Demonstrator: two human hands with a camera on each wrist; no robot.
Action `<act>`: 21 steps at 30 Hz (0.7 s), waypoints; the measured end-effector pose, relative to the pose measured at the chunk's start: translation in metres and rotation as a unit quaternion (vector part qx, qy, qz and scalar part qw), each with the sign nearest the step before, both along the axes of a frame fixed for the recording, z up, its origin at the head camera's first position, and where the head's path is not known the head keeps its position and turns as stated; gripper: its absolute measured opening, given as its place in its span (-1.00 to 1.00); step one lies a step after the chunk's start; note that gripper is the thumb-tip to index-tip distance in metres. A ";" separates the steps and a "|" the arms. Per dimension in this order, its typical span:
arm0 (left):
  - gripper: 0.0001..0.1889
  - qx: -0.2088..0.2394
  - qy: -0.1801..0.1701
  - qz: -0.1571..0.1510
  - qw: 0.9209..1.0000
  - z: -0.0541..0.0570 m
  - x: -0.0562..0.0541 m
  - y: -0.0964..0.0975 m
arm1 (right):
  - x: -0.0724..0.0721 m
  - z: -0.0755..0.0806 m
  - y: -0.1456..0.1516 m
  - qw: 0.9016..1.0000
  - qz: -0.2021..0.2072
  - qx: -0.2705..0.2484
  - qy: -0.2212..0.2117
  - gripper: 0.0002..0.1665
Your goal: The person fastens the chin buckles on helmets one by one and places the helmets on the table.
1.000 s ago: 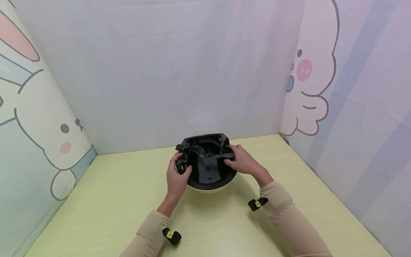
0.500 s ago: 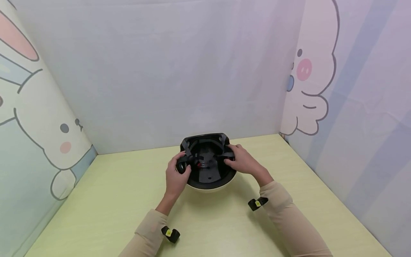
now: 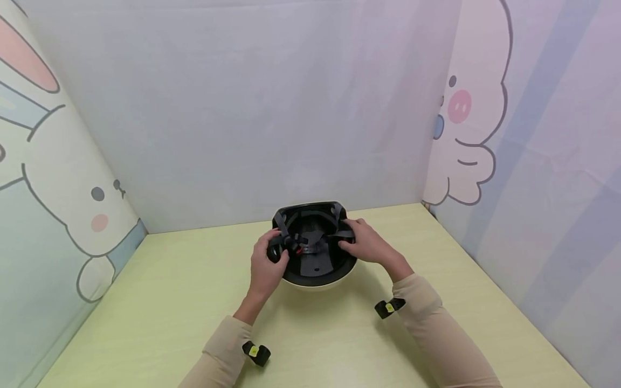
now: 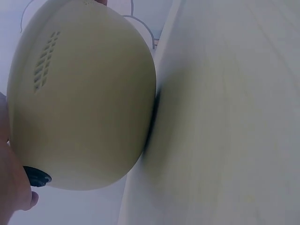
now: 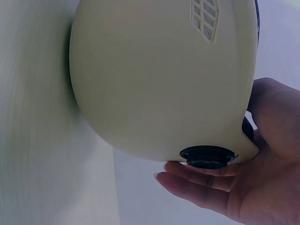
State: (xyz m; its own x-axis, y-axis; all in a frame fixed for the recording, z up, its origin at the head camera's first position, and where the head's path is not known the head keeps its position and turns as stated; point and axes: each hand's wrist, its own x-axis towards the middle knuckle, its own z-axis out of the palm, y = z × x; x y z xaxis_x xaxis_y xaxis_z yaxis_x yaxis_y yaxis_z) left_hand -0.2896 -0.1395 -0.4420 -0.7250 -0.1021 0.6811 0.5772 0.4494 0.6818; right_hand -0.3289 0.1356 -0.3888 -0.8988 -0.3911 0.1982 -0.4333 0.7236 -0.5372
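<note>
A cream helmet (image 3: 316, 265) lies upside down on the table, its black padded inside facing up. My left hand (image 3: 264, 268) grips its left rim, the thumb inside. At the right rim, my right hand (image 3: 368, 243) holds on with the thumb over the edge and the fingers outside. Grey chin straps (image 3: 281, 222) and a black buckle lie inside, with a small red part beside the left thumb. The left wrist view shows the smooth outer shell (image 4: 89, 108) touching the table. A black round fitting (image 5: 208, 156) sits near the right fingers (image 5: 192, 187).
The pale yellow table (image 3: 184, 280) spreads around the helmet. A plain light curtain (image 3: 271, 108) hangs behind it. Printed cartoon walls stand on the left (image 3: 63, 194) and right (image 3: 475, 108).
The straps and buckle, bunched at the left rim and stretched across the opening before, have dropped into the helmet. My left hand has shifted slightly; the right hand stays put.
</note>
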 end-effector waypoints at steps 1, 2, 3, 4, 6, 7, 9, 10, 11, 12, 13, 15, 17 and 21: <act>-0.53 -0.007 0.004 0.002 1.000 0.001 0.000 0.000 | 0.000 0.000 0.000 1.000 0.002 0.000 -0.001 -0.22; -0.54 -0.013 0.006 0.004 1.000 0.001 0.000 -0.001 | 0.000 0.001 0.000 1.000 0.004 0.001 -0.002 -0.22; -0.54 -0.019 0.009 0.007 1.000 0.002 0.000 -0.001 | 0.000 0.001 0.000 1.000 0.006 0.004 -0.001 -0.22; -0.55 -0.025 0.011 0.008 1.000 0.003 0.000 -0.001 | 0.001 0.002 0.000 1.000 0.006 0.005 -0.001 -0.22; -0.55 -0.038 0.015 0.009 0.999 0.005 0.000 -0.001 | 0.002 0.004 0.000 1.000 0.005 0.008 0.002 -0.22; -0.55 -0.045 0.017 0.009 0.999 0.006 0.000 -0.001 | 0.003 0.004 0.000 1.000 0.005 0.006 0.005 -0.23; -0.56 -0.059 0.022 0.010 0.998 0.008 0.001 -0.002 | 0.004 0.006 -0.002 1.000 0.006 0.009 0.013 -0.23; -0.56 -0.066 0.024 0.010 0.997 0.009 0.001 -0.002 | 0.005 0.007 -0.002 1.000 0.005 0.008 0.017 -0.23; -0.56 -0.073 0.026 0.010 0.997 0.010 0.000 -0.003 | 0.006 0.007 -0.003 1.000 0.003 0.011 0.023 -0.23; -0.57 -0.079 0.030 0.009 0.996 0.011 0.000 -0.003 | 0.007 0.008 -0.004 0.999 0.001 0.014 0.029 -0.23; -0.57 -0.085 0.033 0.008 0.996 0.012 0.000 -0.003 | 0.007 0.009 -0.004 0.999 -0.003 0.017 0.035 -0.24; -0.59 -0.097 0.040 0.003 0.994 0.016 -0.001 -0.005 | 0.008 0.010 -0.006 0.998 -0.008 0.026 0.052 -0.24; -0.60 -0.108 0.047 -0.004 0.993 0.020 -0.003 -0.006 | 0.009 0.012 -0.007 0.997 -0.010 0.035 0.068 -0.24; -0.63 -0.138 0.054 -0.014 0.989 0.030 -0.007 -0.008 | 0.008 0.020 -0.014 0.995 0.005 0.051 0.087 -0.24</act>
State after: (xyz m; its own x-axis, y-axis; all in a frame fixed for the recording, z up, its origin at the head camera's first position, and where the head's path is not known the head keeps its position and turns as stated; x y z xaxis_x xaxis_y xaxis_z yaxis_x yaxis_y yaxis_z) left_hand -0.2961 -0.1478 -0.4121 -0.6470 0.1173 0.7534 0.6541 0.5930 0.4695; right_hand -0.3214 0.1219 -0.3683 -0.8508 -0.4257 0.3081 -0.5200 0.7664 -0.3771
